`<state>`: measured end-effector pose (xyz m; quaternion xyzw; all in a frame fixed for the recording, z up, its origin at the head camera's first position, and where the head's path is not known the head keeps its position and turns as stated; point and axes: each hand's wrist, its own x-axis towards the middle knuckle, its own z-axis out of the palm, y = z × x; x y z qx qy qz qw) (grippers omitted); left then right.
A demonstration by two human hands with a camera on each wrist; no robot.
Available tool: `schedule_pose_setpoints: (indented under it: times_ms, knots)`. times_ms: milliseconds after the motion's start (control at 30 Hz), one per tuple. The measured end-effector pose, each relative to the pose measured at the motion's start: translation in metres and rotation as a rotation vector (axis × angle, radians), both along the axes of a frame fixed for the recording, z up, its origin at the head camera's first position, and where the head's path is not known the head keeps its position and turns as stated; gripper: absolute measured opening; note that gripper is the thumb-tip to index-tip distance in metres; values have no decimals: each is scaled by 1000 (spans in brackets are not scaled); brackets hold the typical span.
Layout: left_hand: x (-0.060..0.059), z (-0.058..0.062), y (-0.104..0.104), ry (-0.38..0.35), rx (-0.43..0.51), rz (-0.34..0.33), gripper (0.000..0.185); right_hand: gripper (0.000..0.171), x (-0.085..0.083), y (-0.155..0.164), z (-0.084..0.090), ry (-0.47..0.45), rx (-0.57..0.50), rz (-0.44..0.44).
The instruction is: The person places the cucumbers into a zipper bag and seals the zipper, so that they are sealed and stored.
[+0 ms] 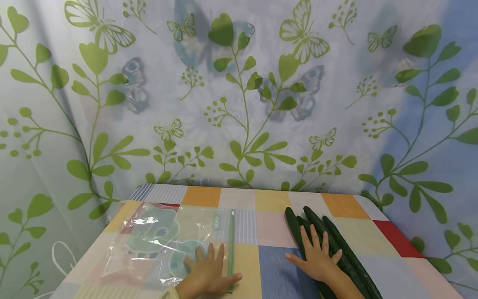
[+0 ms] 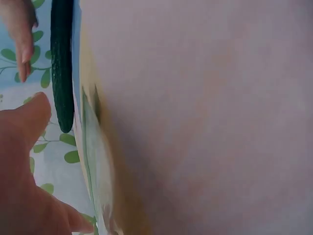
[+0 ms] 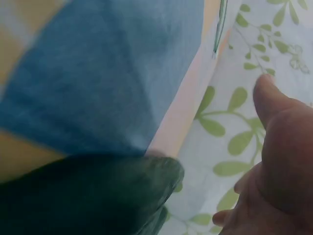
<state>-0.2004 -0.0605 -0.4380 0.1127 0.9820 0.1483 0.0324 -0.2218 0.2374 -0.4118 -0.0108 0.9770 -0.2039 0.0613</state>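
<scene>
A clear zip bag (image 1: 149, 265) with pale green cartoon prints and a green zip strip (image 1: 231, 232) lies flat on the left of the table. My left hand (image 1: 207, 270), its fingers spread, is over the bag's zip end; the left wrist view shows that hand (image 2: 24, 166) with nothing in its grasp. Several long dark green cucumbers (image 1: 345, 253) lie side by side on the right. Over them is my right hand (image 1: 317, 257), palm down with spread fingers. In the right wrist view the hand (image 3: 288, 152) stands beside a cucumber (image 3: 98, 196); whether it touches is unclear.
The table carries a patchwork cloth (image 1: 276, 232) of coloured squares. Behind it hangs a white curtain (image 1: 246, 124) with green leaves and butterflies. A white cord (image 1: 54, 257) loops at the table's left side.
</scene>
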Motion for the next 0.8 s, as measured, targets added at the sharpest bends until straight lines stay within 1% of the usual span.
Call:
schedule_pose_setpoints:
  times_ms: [67,233,367,467,567,700,800]
  knots:
    - [0,-1,-2,-18,2,-1,98,106,5,7,-1,-26,-2,-15]
    - [-2,-2,-7,-59,14,-33,98,113,17,26,-8,-101,5,-36]
    - [-2,-5,-11,-60,19,-47,90,114,25,35,-16,-144,95,-60]
    - [-2,-8,-12,-45,36,-41,87,110,27,39,-21,-166,186,-79]
    - [-2,-9,-10,-27,38,-30,90,107,26,41,-26,-191,228,-95]
    - [-4,-7,-8,-11,16,-38,88,101,23,43,-31,-201,252,-101]
    - [-5,-6,-9,-30,22,-44,84,92,21,45,-34,-209,247,-97]
